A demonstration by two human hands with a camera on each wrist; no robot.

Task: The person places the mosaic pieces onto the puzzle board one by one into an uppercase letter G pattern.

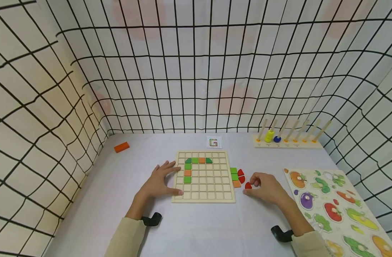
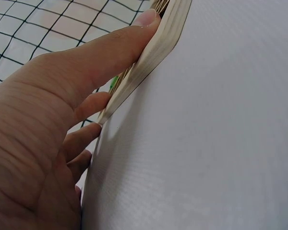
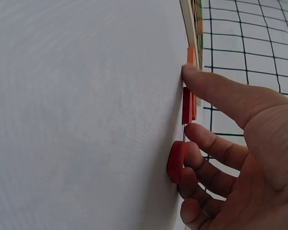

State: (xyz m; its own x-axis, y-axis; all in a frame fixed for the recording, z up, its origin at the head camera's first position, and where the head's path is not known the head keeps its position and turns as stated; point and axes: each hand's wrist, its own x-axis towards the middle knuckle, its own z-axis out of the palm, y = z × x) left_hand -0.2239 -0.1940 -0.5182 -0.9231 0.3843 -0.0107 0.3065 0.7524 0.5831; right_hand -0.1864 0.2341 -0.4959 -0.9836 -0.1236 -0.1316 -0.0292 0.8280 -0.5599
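A square wooden grid board (image 1: 208, 191) lies on the white table. Green squares (image 1: 187, 180), orange squares (image 1: 187, 172) and dark green rounded pieces (image 1: 208, 160) fill cells along its upper left. My left hand (image 1: 159, 180) rests at the board's left edge, fingers spread and thumb on the lower corner. Right of the board, my right hand (image 1: 266, 187) has thumb and index finger at opposite ends of a red quarter-circle piece (image 1: 248, 185). Another red piece (image 3: 175, 163) shows against its curled middle and ring fingers in the right wrist view.
Beside the board's right edge lie loose green squares (image 1: 234, 174), an orange square (image 1: 236, 184) and red pieces (image 1: 241, 172). A pattern card (image 1: 214, 142) lies behind the board. Farther out are an orange block (image 1: 122, 147), a peg stand (image 1: 287, 143) and a vegetable puzzle (image 1: 340, 214).
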